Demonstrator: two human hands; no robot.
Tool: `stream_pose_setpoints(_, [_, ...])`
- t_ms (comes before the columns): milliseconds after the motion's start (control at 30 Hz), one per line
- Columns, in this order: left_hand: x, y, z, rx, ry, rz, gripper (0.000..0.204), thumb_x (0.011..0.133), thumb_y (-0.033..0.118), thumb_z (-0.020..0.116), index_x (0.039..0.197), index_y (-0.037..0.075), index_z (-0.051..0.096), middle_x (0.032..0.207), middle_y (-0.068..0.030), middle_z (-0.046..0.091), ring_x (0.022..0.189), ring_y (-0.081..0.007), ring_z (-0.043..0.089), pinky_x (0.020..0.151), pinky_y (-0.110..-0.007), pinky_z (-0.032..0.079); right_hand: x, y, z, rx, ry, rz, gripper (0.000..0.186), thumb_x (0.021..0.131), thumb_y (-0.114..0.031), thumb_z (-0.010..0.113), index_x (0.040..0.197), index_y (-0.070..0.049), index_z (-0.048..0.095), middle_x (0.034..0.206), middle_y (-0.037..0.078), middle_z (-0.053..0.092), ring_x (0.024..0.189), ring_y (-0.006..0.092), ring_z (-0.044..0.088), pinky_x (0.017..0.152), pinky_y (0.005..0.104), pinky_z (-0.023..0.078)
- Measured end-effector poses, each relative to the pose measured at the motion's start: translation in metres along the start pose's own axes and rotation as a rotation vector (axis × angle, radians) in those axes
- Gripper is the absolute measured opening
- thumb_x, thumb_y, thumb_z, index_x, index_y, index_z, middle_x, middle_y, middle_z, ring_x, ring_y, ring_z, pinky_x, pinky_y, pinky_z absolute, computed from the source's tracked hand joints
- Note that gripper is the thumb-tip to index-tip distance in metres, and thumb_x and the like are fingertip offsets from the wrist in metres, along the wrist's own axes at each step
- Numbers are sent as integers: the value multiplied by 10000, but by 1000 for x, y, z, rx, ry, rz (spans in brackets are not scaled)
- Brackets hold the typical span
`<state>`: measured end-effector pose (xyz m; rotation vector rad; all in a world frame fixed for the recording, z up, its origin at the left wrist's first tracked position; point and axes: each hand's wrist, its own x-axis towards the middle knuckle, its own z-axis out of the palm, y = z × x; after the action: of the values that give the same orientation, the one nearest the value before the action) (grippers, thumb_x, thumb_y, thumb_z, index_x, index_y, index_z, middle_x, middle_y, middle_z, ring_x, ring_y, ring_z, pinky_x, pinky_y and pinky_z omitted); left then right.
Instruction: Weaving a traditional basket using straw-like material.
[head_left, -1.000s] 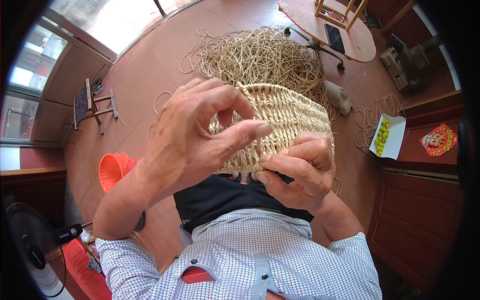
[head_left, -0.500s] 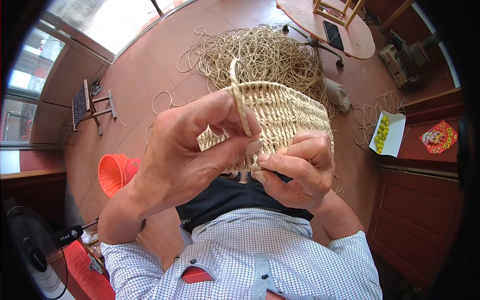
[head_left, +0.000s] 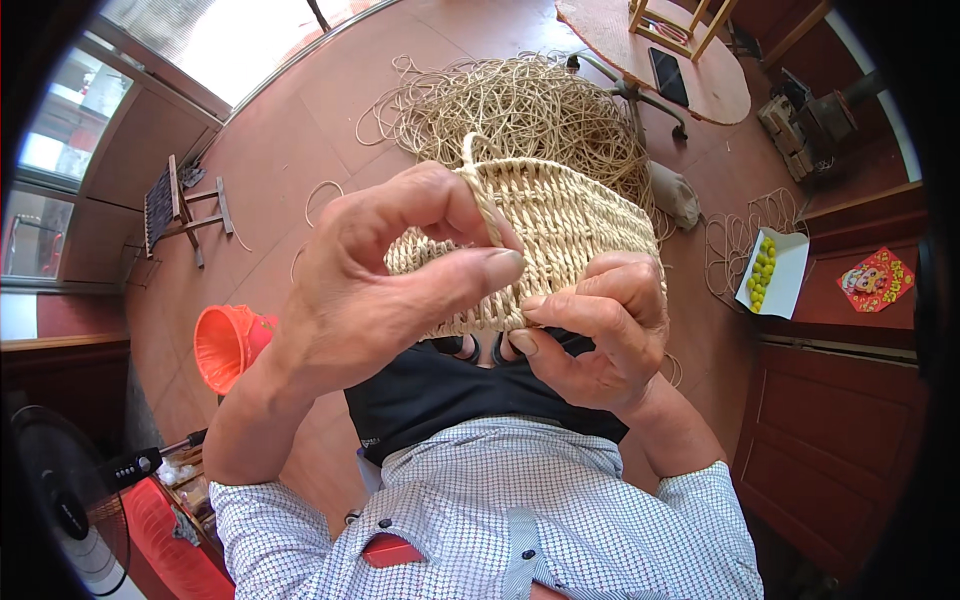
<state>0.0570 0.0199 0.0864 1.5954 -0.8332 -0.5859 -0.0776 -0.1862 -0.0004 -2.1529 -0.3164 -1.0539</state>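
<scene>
A pale woven straw basket (head_left: 575, 215) hangs between my hands in front of my lap. My left hand (head_left: 390, 270) pinches a twisted straw cord (head_left: 485, 205) between thumb and forefinger; the cord loops up above the basket's far edge. At the basket's near rim, my right hand (head_left: 605, 335) grips the weave with thumb and forefinger. The left part of the basket is partly hidden behind my left hand, and where the cord's end goes is hidden by the fingers.
A big heap of straw cord (head_left: 530, 105) lies on the tiled floor ahead. A red bucket (head_left: 228, 345) and a low wooden stool (head_left: 185, 210) are at the left, near a fan (head_left: 75, 510). At the right, a white tray (head_left: 780, 275) holds yellow-green fruit; a round table (head_left: 710, 90) carries a phone.
My left thumb has shifted up and away from the near rim. The cord loop has dropped lower and shortened. My right hand keeps its grip on the rim.
</scene>
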Motion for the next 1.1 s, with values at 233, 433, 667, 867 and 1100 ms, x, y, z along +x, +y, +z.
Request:
stream_pose_setpoints(233, [2, -11, 11, 568, 117, 289, 140, 951, 44, 835, 1089, 19, 840, 1129, -68, 733, 1086, -129, 668, 929, -314, 542, 12, 10, 6, 16, 36, 20, 368, 740, -184, 979, 1054, -218, 790, 894, -51, 627, 843, 195, 640, 810, 364, 508])
stream_pose_setpoints(433, [-44, -22, 34, 418, 454, 395, 164, 1018, 0, 768, 1176, -40, 770, 1065, -158, 795, 973, -292, 785, 866, -359, 605, 35, 26, 15, 59, -21, 141, 292, 784, -136, 961, 1054, -153, 852, 820, -13, 613, 789, 170, 601, 717, 335, 485])
stream_pose_setpoints(667, [-23, -85, 104, -44, 457, 54, 590, 1097, 50, 635, 1640, -77, 443, 1617, -240, 567, 1559, -339, 531, 1293, -431, 412, 59, 48, 23, 82, -83, 193, 202, 871, -81, 926, 1066, -86, 872, 859, 15, 666, 805, 143, 622, 692, 287, 547])
stream_pose_setpoints(867, [8, -82, 131, -600, 615, 84, 504, 1101, 57, 650, 1573, -46, 504, 1591, -160, 573, 1499, -231, 549, 1253, -385, 449, 61, 43, 24, 69, -88, 232, 187, 867, -49, 919, 1044, -71, 864, 908, 22, 636, 802, 130, 607, 678, 278, 523])
stream_pose_setpoints(1100, [24, -93, 124, -413, 585, 77, 448, 1035, 84, 662, 1455, -69, 622, 1447, -204, 685, 1321, -266, 694, 1180, -404, 495, 56, 49, 23, 58, -83, 153, 186, 873, -68, 921, 1052, -67, 867, 908, 31, 646, 819, 145, 624, 690, 296, 543])
